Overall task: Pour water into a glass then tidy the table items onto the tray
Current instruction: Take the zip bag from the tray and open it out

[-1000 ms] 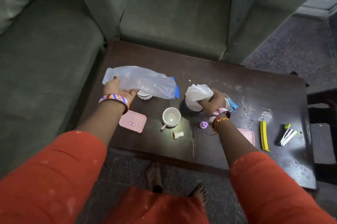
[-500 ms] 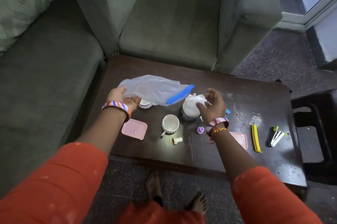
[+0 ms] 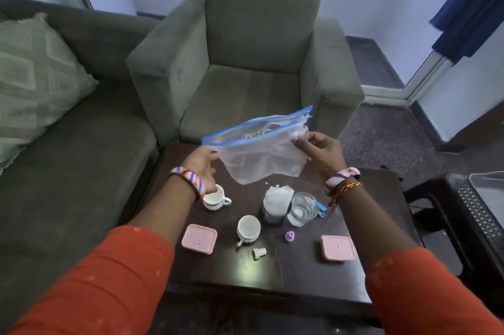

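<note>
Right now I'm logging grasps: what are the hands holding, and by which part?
A clear zip bag with a blue seal. The right hand pinches its right edge just under the seal; the left hand has its grip at the left corner.

one view only, from a wide-angle camera worn on the person's head. it looks forward and steeply down over both outstretched forearms onto the dark table [image 3: 272, 274], which fills the lower middle of the frame at close range. the armchair [image 3: 253, 62] stands straight ahead beyond the table, the sofa [image 3: 68, 144] to the left. straight lines bow toward the frame edges.
</note>
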Available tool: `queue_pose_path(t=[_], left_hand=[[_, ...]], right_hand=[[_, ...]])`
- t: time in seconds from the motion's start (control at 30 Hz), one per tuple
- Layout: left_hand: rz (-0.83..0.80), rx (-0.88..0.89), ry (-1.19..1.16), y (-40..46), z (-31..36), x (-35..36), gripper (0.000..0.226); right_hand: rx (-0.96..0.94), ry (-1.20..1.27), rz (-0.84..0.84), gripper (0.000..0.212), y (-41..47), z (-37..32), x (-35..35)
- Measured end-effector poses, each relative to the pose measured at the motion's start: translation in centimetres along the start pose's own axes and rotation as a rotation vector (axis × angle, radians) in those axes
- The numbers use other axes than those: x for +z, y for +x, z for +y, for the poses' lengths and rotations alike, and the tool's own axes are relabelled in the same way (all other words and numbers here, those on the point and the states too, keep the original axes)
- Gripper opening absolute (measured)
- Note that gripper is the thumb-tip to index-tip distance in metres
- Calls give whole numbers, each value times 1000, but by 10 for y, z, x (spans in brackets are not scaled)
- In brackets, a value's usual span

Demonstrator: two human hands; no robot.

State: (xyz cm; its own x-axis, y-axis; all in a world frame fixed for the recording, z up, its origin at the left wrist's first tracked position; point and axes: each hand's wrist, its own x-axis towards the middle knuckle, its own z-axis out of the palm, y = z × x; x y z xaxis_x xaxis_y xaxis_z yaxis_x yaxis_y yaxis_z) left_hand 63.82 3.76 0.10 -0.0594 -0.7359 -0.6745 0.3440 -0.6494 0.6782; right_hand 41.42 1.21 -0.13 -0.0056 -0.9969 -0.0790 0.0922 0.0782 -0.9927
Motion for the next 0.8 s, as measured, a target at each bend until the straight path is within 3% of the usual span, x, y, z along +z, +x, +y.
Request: queue_pose_path(t=[0.13, 0.23, 0.3, 0.47, 0.6, 0.67, 0.7, 0.8], left_hand=[[-340, 133, 96, -14, 14, 5, 64], [-518, 178, 144, -12, 14, 10, 97], [-628, 193, 184, -14, 12, 19, 103], [-712, 279, 196, -23, 7, 39, 76], [-508, 382, 230, -22, 10, 58, 9], [-484, 342, 222, -13, 15, 62, 38], [-510, 307, 227, -10, 16, 63, 42], [-500, 272, 292, -3, 17, 64, 27]], right_hand=[[13, -15, 81, 26, -7, -16, -1], [5, -102, 205, 31, -9, -26, -2], [6, -150, 243, 35, -13, -35, -5], [-3, -212, 323, 31, -28, -45, -19], [72, -217, 200, 9, -41, -53, -35], [104, -144, 189, 13, -47, -53, -47], [106, -122, 212, 16, -48, -52, -54], [123, -77, 201, 20, -54, -55, -67]])
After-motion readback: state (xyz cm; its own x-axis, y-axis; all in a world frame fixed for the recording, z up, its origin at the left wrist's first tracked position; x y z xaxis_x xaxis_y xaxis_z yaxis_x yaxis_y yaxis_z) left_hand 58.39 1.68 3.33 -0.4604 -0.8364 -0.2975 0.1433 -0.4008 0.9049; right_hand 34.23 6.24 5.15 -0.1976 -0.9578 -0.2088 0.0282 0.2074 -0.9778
